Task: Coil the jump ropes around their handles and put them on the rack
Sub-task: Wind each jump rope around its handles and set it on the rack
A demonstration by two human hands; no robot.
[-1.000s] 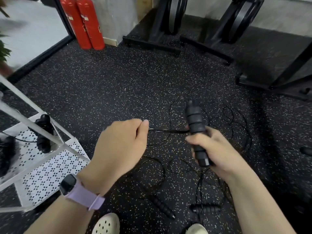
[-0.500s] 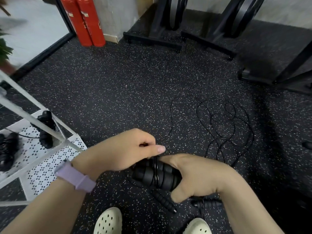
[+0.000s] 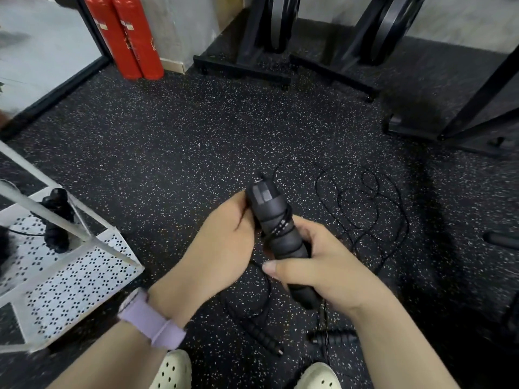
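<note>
Since half a second ago the handles (image 3: 276,228) have swung upright again, right of the rack (image 3: 84,279). Right hand (image 3: 323,268) clamps their lower half; left hand (image 3: 222,242) pinches the rope (image 3: 262,279) beside them. Few turns are on: slack here would likely let the coils slip loose or snag floor loops.

Right hand (image 3: 323,265) gripping black handles (image 3: 276,228), left hand (image 3: 222,245) alongside, loose rope (image 3: 365,197) on floor (image 3: 168,141)

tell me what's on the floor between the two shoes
In the head view, a loose jump rope handle lies on the speckled floor between the left shoe and the right shoe, slightly ahead of the toes.
</note>
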